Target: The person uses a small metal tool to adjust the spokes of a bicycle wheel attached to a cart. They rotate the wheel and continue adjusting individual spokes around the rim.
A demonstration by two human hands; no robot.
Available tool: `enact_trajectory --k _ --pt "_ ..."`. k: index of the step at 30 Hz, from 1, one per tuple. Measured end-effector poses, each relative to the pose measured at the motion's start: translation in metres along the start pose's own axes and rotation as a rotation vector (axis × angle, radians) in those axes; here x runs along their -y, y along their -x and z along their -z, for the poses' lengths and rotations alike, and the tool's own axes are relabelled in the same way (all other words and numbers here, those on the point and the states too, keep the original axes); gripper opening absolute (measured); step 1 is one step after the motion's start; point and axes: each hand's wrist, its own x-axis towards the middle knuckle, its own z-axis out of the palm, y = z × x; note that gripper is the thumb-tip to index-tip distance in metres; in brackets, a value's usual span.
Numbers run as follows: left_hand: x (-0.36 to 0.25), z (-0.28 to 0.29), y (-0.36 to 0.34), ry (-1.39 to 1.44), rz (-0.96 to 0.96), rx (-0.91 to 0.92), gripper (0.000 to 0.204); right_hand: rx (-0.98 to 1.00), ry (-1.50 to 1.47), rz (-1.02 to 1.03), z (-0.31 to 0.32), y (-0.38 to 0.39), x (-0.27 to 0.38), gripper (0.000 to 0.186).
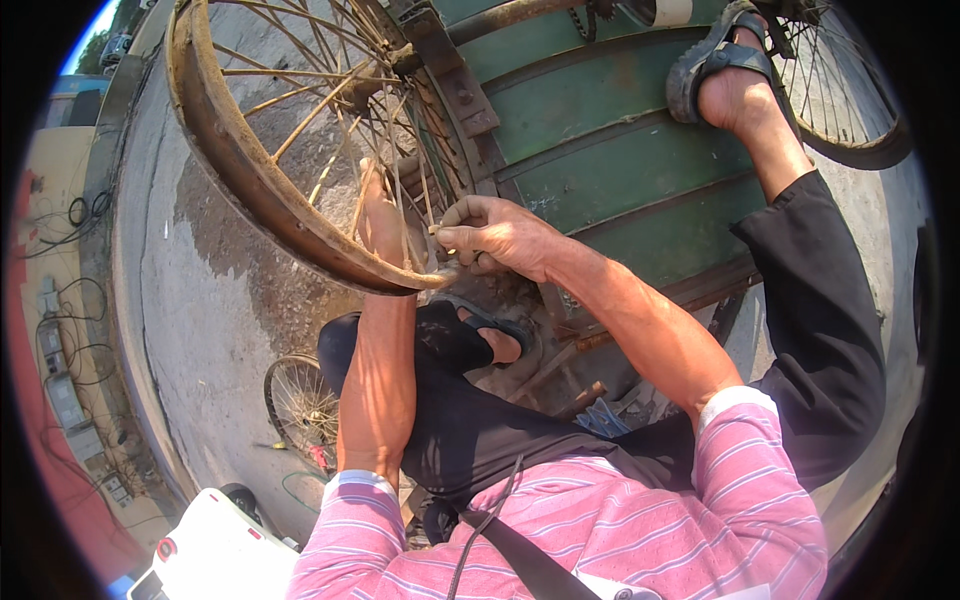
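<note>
Spoke work is under way on the rusty wheel (250, 180) at upper left: the right hand (500, 238) pinches a spoke end at the rim, the left hand (380, 225) braces it, grip unclear; next comes careful seating.

1. The rusty wheel rim (262, 195) sits at 11 o'clock in the view, a bare brown-orange hoop without a tyre, tilted, its lower arc at the centre.
2. Its thin spokes (330, 105) fan out from the hub at 12 o'clock, yellowish and rusted, several crossing near the lower rim.
</note>
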Motion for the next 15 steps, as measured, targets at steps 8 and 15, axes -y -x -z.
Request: enact_trajectory --k 8,15 --pt "-0.003 -0.006 0.001 -0.018 0.015 -0.139 0.067 0.065 0.077 0.092 -0.006 0.005 0.009 0.055" --pt "0.003 -0.007 0.001 -0.03 -0.009 -0.177 0.063 -0.041 0.466 0.142 -0.011 -0.008 0.016 0.043"
